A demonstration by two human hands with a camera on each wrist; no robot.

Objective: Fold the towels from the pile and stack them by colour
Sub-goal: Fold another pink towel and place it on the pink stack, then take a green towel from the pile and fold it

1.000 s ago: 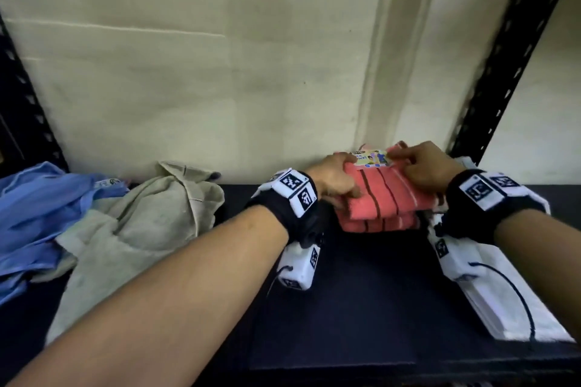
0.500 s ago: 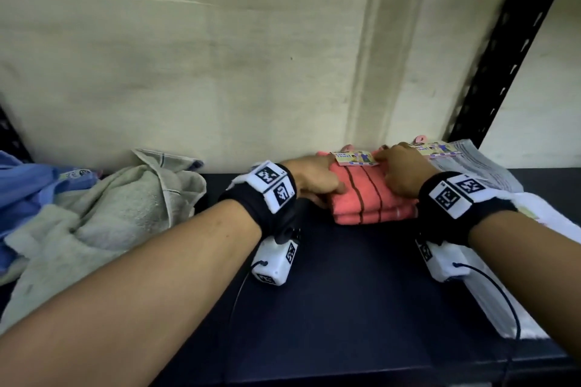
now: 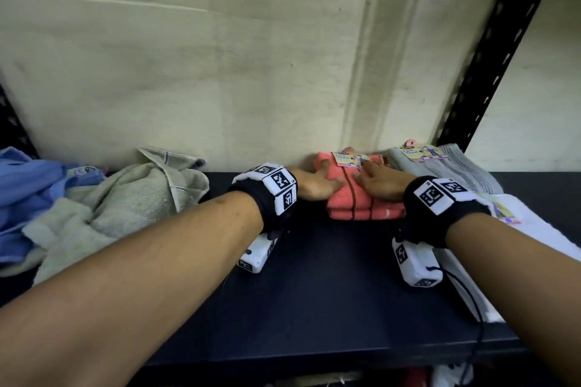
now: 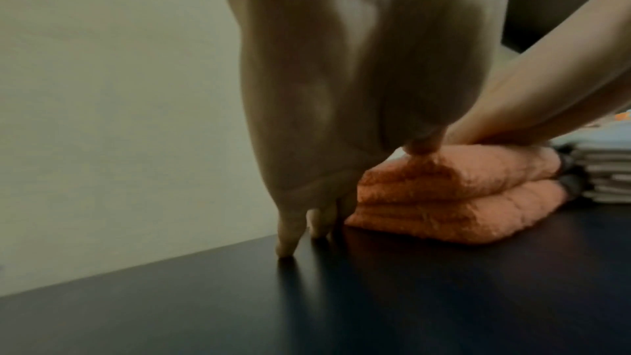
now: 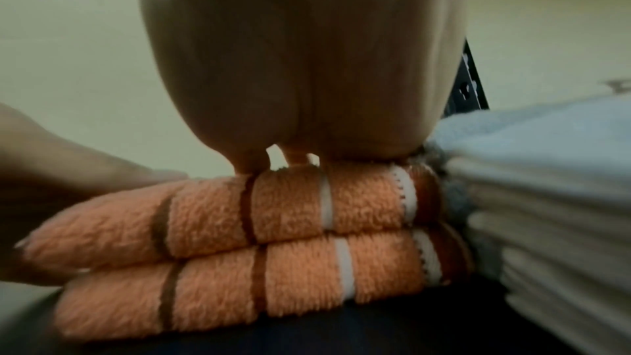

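Two folded coral towels [image 3: 361,203] sit stacked at back of dark shelf [image 3: 330,286] in head view, grey folded stack [image 3: 446,166] just beside on rt, loose pile [image 3: 103,201] well apart on left; left hand [image 3: 316,187] & right hand [image 3: 382,185] lie flat on top, fingers straight, gripping nothing. Left wrist view: fingertips [image 4: 287,242] touch shelf beside towel edge, thumb on top towel. Right wrist view: palm [image 5: 307,64] presses top towel, stripes nearly aligned.

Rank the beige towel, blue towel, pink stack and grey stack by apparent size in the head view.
1. beige towel, unfolded and nearer
2. blue towel, cut off by the frame edge
3. and 4. pink stack and grey stack: alike, both partly hidden by the hands, so unranked.
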